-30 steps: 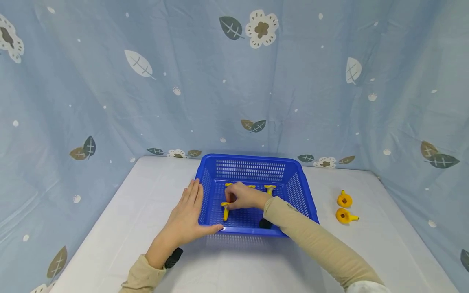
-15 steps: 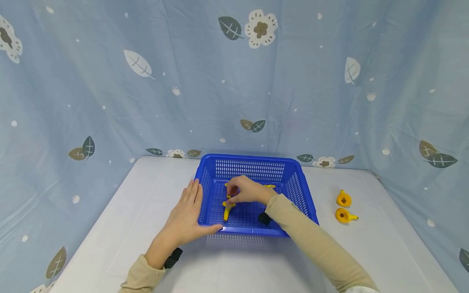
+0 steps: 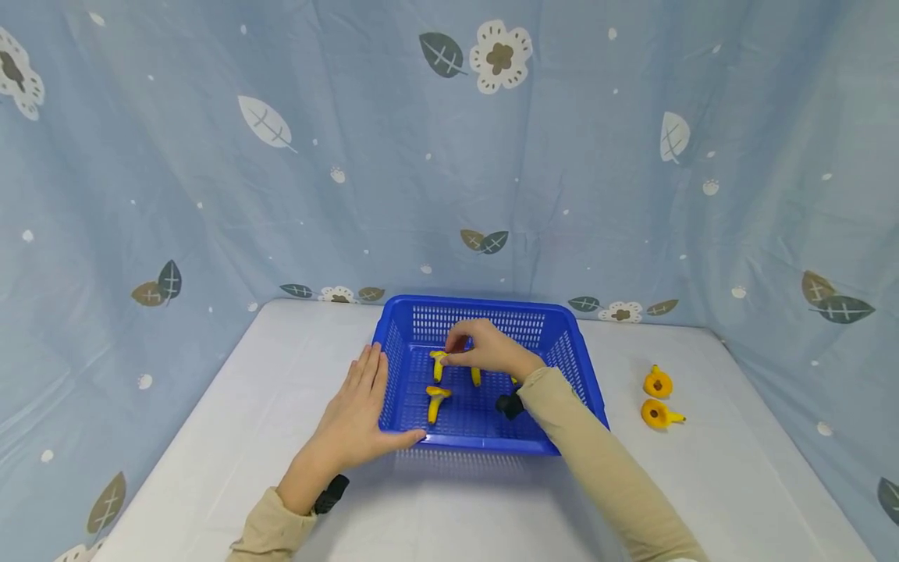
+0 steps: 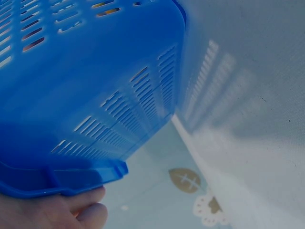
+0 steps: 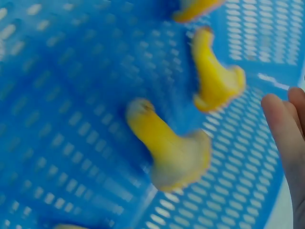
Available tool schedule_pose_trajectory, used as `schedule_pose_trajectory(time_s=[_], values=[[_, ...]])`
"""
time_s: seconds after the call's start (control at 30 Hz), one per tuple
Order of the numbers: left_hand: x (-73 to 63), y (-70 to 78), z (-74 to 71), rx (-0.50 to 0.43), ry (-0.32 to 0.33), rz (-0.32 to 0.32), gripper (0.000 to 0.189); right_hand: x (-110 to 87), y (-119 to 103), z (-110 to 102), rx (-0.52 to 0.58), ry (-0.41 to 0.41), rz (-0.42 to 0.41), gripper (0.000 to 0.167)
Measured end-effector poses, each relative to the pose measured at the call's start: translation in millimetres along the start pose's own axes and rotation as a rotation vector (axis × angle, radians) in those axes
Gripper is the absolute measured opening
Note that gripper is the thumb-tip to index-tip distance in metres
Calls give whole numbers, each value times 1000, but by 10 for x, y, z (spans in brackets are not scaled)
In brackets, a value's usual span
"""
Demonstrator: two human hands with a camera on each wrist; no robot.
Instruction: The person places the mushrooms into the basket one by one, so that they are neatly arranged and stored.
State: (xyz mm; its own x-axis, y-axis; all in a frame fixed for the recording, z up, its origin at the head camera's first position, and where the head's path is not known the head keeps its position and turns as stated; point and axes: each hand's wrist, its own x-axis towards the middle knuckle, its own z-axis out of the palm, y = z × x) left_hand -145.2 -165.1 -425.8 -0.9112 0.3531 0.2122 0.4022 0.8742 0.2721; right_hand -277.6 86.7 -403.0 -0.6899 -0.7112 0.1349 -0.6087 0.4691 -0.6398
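Note:
A blue basket point(image 3: 485, 446) with slotted walls holds several yellow, trumpet-shaped mushrooms. One mushroom point(image 3: 435, 406) lies at its front left, and another mushroom point(image 3: 438, 367) lies behind that. My right hand point(image 3: 488, 348) is over the back of the basket, fingers bent loosely, partly covering a third mushroom point(image 3: 476, 377). In the right wrist view, the fingers point(image 5: 281, 119) are apart from the nearest mushrooms point(image 5: 167, 150) and hold nothing. My left hand point(image 3: 354, 410) rests along the basket's left rim with straight fingers, its thumb stretched along the front rim. The left wrist view shows fingertips point(image 4: 90, 210) against the rim.
Two more yellow mushrooms, one point(image 3: 658, 382) behind the other point(image 3: 660, 414), lie on the white table point(image 3: 716, 468) right of the basket. A blue patterned curtain point(image 3: 393, 156) encloses the table at the back and sides.
My right hand has let go of the front-left mushroom and moved back and to the right. That mushroom now lies tilted on the basket floor. My left hand stays put.

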Motion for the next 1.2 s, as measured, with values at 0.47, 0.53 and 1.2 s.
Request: schedule_pose_trajectory(time_s=[0.47,0.53,1.2], values=[[0,-9,-9,-5,-11,-6,132,-289,-43,-522,88,296,85,13],[0,-14,-10,-7,-5,-6,132,-374,-69,-610,115,317,99,16],[6,1,-10,-20,-20,-12,131,-1647,211,-1201,159,655,206,25]])
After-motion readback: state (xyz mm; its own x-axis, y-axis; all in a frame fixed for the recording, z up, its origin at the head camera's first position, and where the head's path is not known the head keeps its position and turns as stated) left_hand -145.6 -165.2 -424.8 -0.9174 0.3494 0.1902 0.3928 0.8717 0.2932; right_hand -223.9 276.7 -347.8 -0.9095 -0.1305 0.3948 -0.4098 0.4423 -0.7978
